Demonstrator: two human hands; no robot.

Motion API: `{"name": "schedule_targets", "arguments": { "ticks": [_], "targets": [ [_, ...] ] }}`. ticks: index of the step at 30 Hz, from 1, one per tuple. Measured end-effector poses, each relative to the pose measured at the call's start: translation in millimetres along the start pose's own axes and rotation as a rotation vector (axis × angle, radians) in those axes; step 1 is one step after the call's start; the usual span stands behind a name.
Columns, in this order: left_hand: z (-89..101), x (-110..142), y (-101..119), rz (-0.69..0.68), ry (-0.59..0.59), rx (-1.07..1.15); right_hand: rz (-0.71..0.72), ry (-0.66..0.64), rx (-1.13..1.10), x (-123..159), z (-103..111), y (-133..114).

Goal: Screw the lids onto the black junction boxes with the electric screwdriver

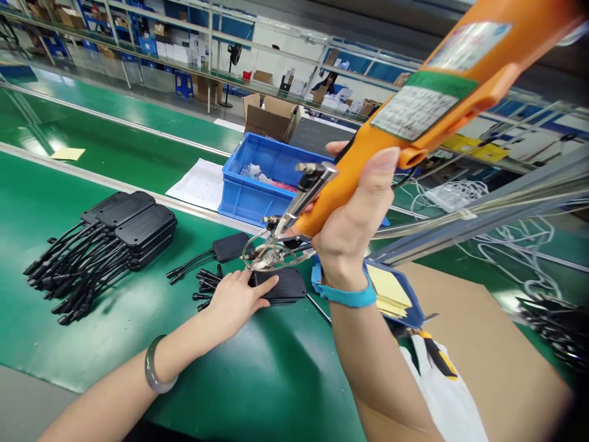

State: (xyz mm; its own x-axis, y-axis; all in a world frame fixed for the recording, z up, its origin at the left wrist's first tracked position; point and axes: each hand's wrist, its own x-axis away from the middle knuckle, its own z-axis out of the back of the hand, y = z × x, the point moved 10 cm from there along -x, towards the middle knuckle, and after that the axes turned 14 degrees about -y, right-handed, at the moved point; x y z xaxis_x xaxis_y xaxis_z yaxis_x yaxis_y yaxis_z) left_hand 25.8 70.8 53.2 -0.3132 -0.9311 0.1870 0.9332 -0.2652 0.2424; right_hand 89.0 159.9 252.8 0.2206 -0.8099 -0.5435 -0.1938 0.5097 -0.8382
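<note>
The left hand (pixel 237 299) lies flat, fingers spread and pressing down on a flat black rectangular plastic module (pixel 281 285) on the green bench mat (pixel 115 344). The right hand (pixel 354 227) is wrapped tight around the grip of a large orange handheld power tool (pixel 414 104), holding it raised and tilted, with its metal nose (pixel 294 215) pointing down and to the left.

The module sits just ahead of the body, directly under the left palm and just below and left of the tool's tip, near it but not touching as far as can be seen. Its long axis runs left to right across the bench, with its short black cables (pixel 207 285) trailing out to the left. The left hand is the nearer one, already on it; the right hand is above and to the right.

A second black module (pixel 230 247) lies just behind it, and a stack of the same black modules with bundled leads (pixel 124 227) rests well to the left. A blue plastic bin (pixel 262 178) stands beyond, beside a printed white sheet (pixel 197 183), and yellow note paper on a blue board (pixel 391 288) lies to the right.

The tool carries two labels, a green-edged grid sticker (pixel 416 110) and a paler one above it; their writing is too blurred to read.
</note>
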Motion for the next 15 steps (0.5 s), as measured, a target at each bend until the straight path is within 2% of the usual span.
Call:
{"name": "schedule_targets", "arguments": {
  "ticks": [5, 12, 15],
  "targets": [
    [-3.9, -2, -2, 0.020, -0.012, -0.001, -0.024, -0.038, 0.059, 5, -7, 13],
    [-3.1, -3, -2, 0.019, -0.026, 0.039, 0.001, -0.113, -0.026, 8, -24, 20],
    [-2.9, -3, -1, 0.010, -0.017, 0.023, 0.011, -0.104, -0.015, 12, -25, 22]
  ]
}}
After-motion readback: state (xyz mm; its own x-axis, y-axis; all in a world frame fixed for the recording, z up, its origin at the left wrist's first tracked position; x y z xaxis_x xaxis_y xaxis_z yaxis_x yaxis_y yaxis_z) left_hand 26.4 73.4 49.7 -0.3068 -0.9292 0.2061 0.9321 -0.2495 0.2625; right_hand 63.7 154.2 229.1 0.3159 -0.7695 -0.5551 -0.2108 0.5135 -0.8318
